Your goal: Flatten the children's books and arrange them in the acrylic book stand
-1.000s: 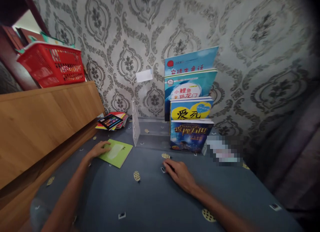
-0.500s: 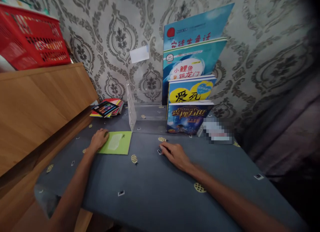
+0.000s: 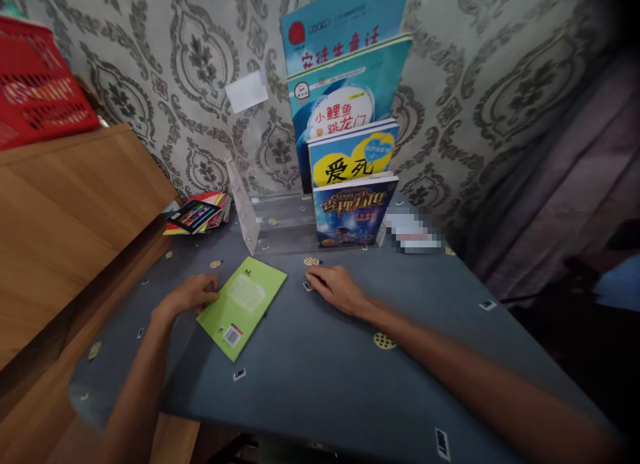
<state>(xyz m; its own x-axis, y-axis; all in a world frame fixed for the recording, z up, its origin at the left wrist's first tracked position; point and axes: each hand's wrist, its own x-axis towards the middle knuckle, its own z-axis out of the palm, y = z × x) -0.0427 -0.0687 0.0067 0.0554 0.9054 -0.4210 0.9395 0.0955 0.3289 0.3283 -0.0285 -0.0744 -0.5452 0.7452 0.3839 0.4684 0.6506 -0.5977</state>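
Note:
A green book (image 3: 250, 294) lies at a slant over the table, back cover up, its barcode towards me. My left hand (image 3: 193, 294) is closed on its left edge, the fingertips partly hidden. My right hand (image 3: 336, 289) rests loosely curled on the table, with nothing visible in it. Behind it stands a clear acrylic book rack (image 3: 244, 207). At the rack's right side, several books stand in stepped rows: a dark blue book (image 3: 347, 214) in front, a yellow and blue book (image 3: 353, 159), a teal book (image 3: 350, 84) and a tall blue book (image 3: 345, 27) behind.
A pile of books (image 3: 197, 214) lies at the table's back left, beside a wooden cabinet (image 3: 75, 184) carrying a red basket (image 3: 40, 84). A blurred-out item (image 3: 414, 229) lies right of the rack. A patterned tablecloth (image 3: 290, 377) covers the table; a curtain (image 3: 540, 151) hangs at right.
The green book has turned and moved right and nearer to me, its barcode now showing. My left hand has changed its hold at the left edge. The view has shifted; my right hand stays curled.

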